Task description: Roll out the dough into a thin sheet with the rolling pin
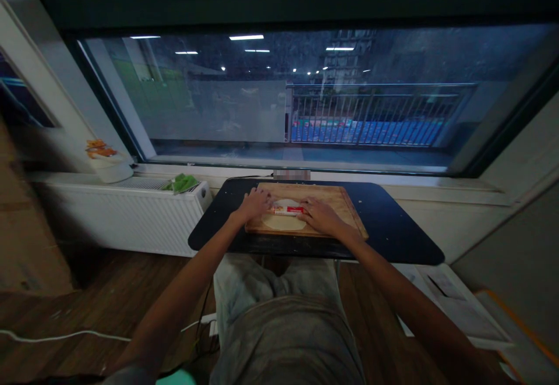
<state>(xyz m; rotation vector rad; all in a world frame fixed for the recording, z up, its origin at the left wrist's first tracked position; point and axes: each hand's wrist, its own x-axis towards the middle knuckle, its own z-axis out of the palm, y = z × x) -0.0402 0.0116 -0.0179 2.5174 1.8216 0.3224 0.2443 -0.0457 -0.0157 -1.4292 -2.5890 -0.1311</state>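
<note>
A flat round of pale dough (283,222) lies on a wooden cutting board (345,213). Across the dough rests a red and white rolling pin (287,211). My left hand (254,204) presses on the pin's left end with fingers laid over it. My right hand (320,215) covers the pin's right end the same way. The board sits on a small black table (393,222) under a wide window.
A white radiator (131,216) stands left of the table with a green cloth (181,183) and a white pot (110,166) on its top. A white cable (56,336) runs over the wooden floor. Papers (441,292) lie on the floor at the right.
</note>
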